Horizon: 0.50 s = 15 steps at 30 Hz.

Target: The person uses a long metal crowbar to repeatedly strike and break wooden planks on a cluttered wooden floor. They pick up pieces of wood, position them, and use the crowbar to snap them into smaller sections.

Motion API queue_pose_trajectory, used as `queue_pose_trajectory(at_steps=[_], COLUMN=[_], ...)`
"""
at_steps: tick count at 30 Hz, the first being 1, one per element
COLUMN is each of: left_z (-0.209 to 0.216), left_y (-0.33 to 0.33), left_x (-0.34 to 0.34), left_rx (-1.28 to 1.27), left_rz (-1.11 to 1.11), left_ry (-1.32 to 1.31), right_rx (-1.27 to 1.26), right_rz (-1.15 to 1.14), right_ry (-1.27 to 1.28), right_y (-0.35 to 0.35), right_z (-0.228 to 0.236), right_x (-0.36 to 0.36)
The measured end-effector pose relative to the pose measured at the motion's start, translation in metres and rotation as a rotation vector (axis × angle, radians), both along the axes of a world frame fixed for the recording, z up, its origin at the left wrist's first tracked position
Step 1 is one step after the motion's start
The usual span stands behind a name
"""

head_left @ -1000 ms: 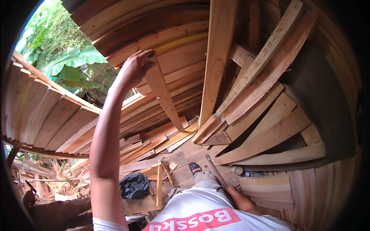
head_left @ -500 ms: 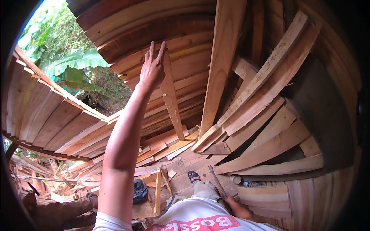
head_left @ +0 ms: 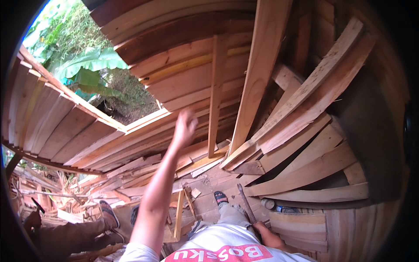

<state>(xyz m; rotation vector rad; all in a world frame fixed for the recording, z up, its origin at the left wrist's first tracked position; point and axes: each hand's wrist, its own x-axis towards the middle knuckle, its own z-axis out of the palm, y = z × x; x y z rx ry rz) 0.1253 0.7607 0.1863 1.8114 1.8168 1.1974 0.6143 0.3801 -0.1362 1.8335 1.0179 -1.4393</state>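
My left arm reaches forward, and my left hand [head_left: 186, 127] hangs in front of the plank wall [head_left: 174, 94]. Motion smears its fingers, so their shape is unclear. To the right of that hand a narrow upright plank [head_left: 215, 94] stands against the wall, apart from the hand. Low by my right side, my right hand [head_left: 263, 231] is closed around a rusty metal bar [head_left: 247, 204]. The bar points forward past my sandalled foot [head_left: 221, 197], and its far tip looks forked. My shirt partly covers that hand.
Long boards [head_left: 305, 91] lean at the right, beside a wide upright plank [head_left: 259, 78]. A can [head_left: 267, 203] lies near my foot. Scrap wood [head_left: 56, 192] is heaped at the left, where another person's leg [head_left: 74, 238] shows. A window opening [head_left: 131, 98] faces plants.
My left hand has come down from the top of the narrow plank. That plank now stands straighter and further right. My right hand keeps hold of the bar.
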Motion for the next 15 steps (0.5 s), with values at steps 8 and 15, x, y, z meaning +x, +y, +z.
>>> queue_pose_trajectory(at_steps=[8,15], left_z=[-0.192,-0.186], left_y=[-0.453,-0.663], left_x=[0.044,0.08], left_rx=[-1.146,-1.346], left_rz=[0.275,0.648], left_ry=[-0.344,-0.549], right_rx=[-0.012,-0.059], right_rz=[0.202,0.631], right_ry=[-0.072,-0.031], right_y=[0.059,0.118], right_z=[0.015,0.064], right_x=[-0.01,-0.054])
